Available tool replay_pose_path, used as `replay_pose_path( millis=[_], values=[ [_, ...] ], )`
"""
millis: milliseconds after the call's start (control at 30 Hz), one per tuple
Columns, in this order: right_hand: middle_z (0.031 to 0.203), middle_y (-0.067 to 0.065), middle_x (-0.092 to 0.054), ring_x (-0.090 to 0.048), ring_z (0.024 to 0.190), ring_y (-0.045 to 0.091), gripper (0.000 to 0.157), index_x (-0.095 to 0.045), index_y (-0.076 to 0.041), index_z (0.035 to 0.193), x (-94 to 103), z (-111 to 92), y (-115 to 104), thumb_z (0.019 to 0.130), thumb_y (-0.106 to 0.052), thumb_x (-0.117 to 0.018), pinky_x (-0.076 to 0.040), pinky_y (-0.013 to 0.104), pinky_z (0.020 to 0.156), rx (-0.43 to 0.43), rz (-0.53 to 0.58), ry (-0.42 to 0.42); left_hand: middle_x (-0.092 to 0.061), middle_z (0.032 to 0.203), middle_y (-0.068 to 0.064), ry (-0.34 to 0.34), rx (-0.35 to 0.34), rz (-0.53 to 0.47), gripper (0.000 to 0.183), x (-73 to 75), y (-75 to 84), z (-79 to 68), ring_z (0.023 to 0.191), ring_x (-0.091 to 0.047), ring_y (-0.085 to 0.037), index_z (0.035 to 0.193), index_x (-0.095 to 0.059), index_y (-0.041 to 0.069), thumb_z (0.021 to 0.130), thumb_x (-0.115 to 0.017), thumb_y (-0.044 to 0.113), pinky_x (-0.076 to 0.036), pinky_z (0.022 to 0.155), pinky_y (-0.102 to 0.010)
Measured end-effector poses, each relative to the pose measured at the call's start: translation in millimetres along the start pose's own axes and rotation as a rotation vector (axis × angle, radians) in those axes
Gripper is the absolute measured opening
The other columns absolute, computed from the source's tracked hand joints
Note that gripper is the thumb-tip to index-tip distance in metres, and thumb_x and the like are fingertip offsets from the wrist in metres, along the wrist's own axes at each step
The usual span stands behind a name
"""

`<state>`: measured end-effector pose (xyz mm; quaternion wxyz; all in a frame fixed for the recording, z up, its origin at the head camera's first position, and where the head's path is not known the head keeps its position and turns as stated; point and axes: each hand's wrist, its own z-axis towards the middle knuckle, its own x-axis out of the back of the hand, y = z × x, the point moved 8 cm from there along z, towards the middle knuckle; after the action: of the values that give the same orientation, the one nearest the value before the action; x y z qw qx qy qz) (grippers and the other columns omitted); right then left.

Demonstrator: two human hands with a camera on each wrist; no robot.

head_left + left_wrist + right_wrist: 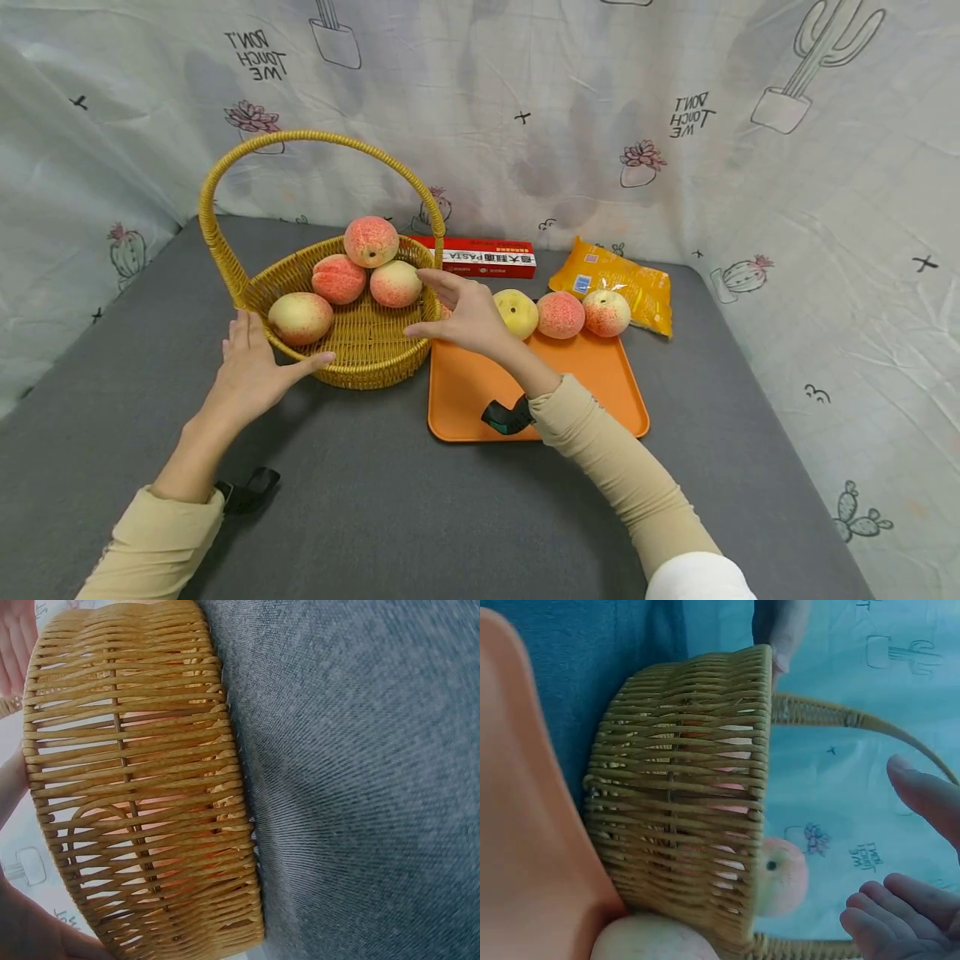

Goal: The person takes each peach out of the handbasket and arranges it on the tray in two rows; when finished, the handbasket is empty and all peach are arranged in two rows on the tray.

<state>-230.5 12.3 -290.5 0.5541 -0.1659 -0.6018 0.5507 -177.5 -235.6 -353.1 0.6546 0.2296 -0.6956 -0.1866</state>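
A yellow wicker basket [367, 375] with a tall arched handle holds several peaches, among them a pale one [301, 318] at the left and a red one [371, 242] on top. My left hand [251, 367] touches the basket's left rim, fingers by the handle's foot and thumb stretched along the front rim. Over the right rim, my right hand [468, 317] has its fingers and thumb spread, with nothing between them, beside a pale peach [395, 284]. The right wrist view shows that thumb and those fingers [889, 919] apart above the rim.
Right of the basket lies an orange tray [540, 400] with a yellow peach [516, 313], a red peach [561, 315] and a pale-red peach [607, 313] along its far side. Behind are a red pasta box [487, 257] and an orange packet [615, 283]. A patterned curtain hangs behind the grey table.
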Motion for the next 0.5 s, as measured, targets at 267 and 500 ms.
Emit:
replay_pose_path(
  millis=[267,500],
  values=[
    [0.143,0.01,-0.051,-0.052,0.127,0.026,0.078,-0.048,-0.005,0.143,-22.4,37.0,1.9,0.076,-0.021,-0.085,-0.045,0.032,0.1,-0.059,-0.157,-0.048,0.026,0.148,-0.036,-0.008,0.004,0.002,0.126,-0.6,-0.9,-0.1,0.13,0.011,-0.066,0.142,0.018,-0.017,0.086,-0.056,0.069,-0.009,0.103,-0.074],
    [0.143,0.009,-0.051,-0.051,0.127,0.026,0.084,-0.044,-0.007,0.146,-37.8,62.2,13.4,0.075,-0.026,-0.086,-0.047,0.036,0.098,-0.176,-0.314,-0.071,0.025,0.148,-0.037,-0.009,0.009,0.005,0.126,-0.7,-0.8,0.4,0.13,0.01,-0.066,0.142,0.018,-0.016,0.086,-0.055,0.07,-0.011,0.102,-0.074]
  ],
)
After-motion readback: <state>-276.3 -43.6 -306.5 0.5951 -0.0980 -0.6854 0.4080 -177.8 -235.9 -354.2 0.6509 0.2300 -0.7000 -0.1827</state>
